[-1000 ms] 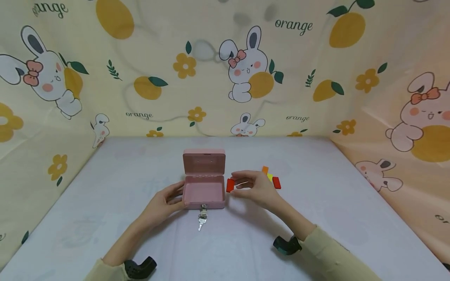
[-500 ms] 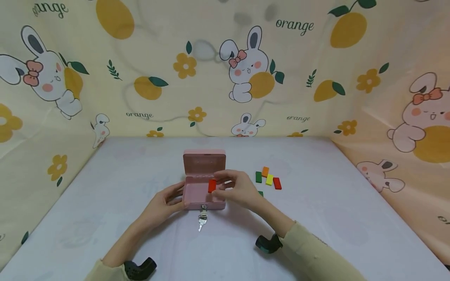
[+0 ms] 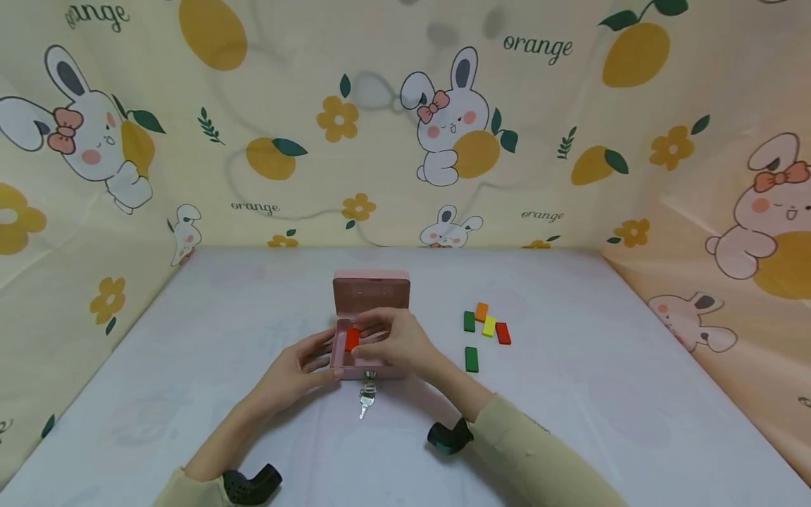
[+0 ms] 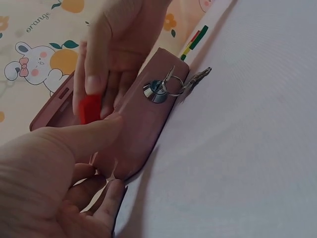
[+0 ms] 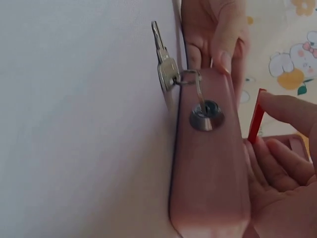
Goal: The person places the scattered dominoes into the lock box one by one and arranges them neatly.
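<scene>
While the left hand (image 3: pixel 288 372) grips a smooth pink box's (image 5: pixel 212 163) left end, a flat red block (image 3: pixel 352 340) meets its open left part, above shiny metal keys (image 3: pixel 367 400), pinched by the right hand (image 3: pixel 400 345); five rectangular coloured blocks (image 3: pixel 472 359) lie right on the white table (image 3: pixel 570 422).

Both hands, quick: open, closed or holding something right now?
Left hand: holding the pink lockbox by one side.
Right hand: pinching a thin red block.
</scene>
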Demonstrator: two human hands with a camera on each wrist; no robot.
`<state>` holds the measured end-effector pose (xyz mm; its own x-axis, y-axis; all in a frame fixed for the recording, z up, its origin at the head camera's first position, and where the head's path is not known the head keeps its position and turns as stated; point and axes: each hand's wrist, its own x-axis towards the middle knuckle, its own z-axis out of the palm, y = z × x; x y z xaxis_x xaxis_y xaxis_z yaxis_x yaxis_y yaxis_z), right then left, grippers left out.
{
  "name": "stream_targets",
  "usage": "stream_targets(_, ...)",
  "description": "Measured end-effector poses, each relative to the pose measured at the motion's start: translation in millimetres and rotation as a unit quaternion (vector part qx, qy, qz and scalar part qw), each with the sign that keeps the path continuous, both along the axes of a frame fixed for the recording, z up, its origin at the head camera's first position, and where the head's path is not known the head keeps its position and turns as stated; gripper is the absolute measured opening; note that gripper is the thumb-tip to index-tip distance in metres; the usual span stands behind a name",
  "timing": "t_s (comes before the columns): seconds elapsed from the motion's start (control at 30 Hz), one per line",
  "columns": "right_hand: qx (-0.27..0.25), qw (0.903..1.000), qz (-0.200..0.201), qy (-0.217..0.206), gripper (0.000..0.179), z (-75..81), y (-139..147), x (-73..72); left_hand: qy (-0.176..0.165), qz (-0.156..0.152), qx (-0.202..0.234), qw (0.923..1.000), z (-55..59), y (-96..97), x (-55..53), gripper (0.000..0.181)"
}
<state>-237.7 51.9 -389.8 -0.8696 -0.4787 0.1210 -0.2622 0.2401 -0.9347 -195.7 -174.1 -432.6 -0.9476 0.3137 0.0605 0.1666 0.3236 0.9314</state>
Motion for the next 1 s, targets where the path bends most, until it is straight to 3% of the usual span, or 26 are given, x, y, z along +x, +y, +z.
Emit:
stream_targets(0.4, -0.002, 0.9983, -0.012, -0.057, 0.042, -6.7, -15.9, -5.2, -0.018, 0.001, 0.033, 0.9993, -0.2, 0.3, -1.6, 0.079)
stream_targets(1.0, 0.066, 0.9961, -0.052, -0.027, 0.042, -21.9, -31.1, -13.2, -0.008, -0.001, 0.036, 0.9993, -0.4, 2.0, 1.8, 0.078)
